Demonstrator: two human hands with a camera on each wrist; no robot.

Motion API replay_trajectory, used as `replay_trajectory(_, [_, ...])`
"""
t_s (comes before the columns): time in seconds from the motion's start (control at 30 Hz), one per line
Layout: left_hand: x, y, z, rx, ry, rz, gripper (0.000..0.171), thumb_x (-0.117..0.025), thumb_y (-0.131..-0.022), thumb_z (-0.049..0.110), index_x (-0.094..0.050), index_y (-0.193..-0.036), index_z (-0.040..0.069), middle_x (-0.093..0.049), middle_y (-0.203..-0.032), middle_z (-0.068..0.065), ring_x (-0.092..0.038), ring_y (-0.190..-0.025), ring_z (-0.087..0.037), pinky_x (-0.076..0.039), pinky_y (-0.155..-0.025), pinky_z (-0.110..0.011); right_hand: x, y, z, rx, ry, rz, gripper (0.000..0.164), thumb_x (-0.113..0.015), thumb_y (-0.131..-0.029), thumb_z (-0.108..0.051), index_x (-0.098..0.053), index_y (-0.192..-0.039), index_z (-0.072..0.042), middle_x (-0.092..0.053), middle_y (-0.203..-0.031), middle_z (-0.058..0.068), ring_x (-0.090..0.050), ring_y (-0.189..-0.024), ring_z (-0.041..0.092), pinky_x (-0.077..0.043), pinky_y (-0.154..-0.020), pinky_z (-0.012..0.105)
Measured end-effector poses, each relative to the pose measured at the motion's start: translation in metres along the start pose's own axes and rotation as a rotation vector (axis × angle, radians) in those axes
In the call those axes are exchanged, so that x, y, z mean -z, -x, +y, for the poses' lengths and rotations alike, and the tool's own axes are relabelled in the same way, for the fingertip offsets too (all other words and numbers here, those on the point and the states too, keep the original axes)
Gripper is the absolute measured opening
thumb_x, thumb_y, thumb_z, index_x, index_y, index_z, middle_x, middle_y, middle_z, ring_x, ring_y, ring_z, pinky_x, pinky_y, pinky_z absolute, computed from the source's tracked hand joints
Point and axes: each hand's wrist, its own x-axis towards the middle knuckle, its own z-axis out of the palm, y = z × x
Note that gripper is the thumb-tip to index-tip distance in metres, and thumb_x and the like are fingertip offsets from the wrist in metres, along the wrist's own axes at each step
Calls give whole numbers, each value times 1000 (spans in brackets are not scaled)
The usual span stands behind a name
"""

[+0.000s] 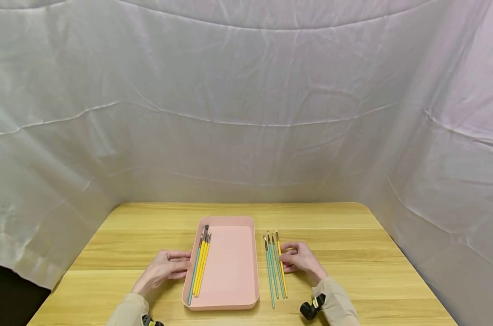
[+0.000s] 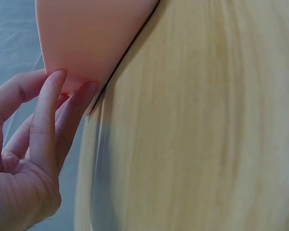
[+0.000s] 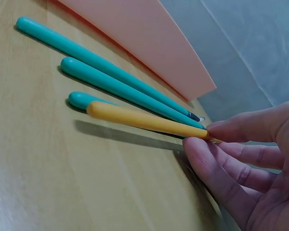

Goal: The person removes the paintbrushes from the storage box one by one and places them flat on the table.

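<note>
A shallow pink tray (image 1: 234,267) lies on the table, with a teal paintbrush (image 1: 194,274) and yellow paintbrushes (image 1: 203,268) along its left side. My left hand (image 1: 165,270) touches the tray's outer left wall with its fingertips. To the right of the tray, three teal paintbrushes (image 1: 269,271) lie roughly side by side. My right hand (image 1: 301,259) pinches a yellow paintbrush (image 3: 144,121) between thumb and fingers, beside the teal ones. In the right wrist view the yellow handle end is raised off the wood, casting a shadow.
The wooden table (image 1: 352,253) extends on both sides of the tray. Pale fabric curtains (image 1: 246,149) hang behind the table and along its sides. A dark camera (image 1: 311,308) is strapped at the right wrist.
</note>
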Motion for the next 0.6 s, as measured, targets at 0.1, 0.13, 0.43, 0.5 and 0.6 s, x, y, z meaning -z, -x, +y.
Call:
replay_trajectory(0.1, [-1,0,0,1,-3,7,56,-72,-90,2,-47,-135,-21,-73,-116,-22,-73,-89,-11,-66,-80,-27,-2,0,-2,-14,33,11,39,-67,-87,4,-53,-121,18,-69,-80,10,-65,-60,12,-65,-59,29])
replay_trajectory(0.13, [-1,1,0,1,-3,9,56,-72,-90,1,-47,-135,-21,-73,-116,-22,-73,-88,-11,-66,-80,-27,-3,0,-3,-20,44,17,38,-67,-86,5,-53,-120,18,-68,-79,10,-64,-59,12,-65,-59,29])
replay_trajectory(0.43, [-2,0,0,-3,10,9,57,-71,-90,0,-46,-135,-23,-73,-115,-22,-73,-88,-12,-66,-80,-27,-9,-2,-6,-49,111,91,31,-62,-83,11,-56,-113,16,-65,-73,11,-63,-55,13,-64,-55,29])
replay_trajectory(0.5, [-1,0,0,-2,11,9,57,-71,-90,0,-46,-135,-23,-73,-115,-22,-73,-88,-12,-66,-80,-27,-9,-2,-6,-52,111,96,31,-63,-84,11,-56,-113,16,-65,-74,12,-63,-56,13,-65,-56,29])
replay_trajectory(0.6, [-1,0,0,-1,9,11,57,-72,-89,0,-46,-135,-22,-73,-115,-22,-73,-88,-12,-66,-80,-27,-9,-2,-5,-48,111,99,30,-64,-84,10,-57,-113,16,-66,-74,12,-63,-56,13,-65,-56,30])
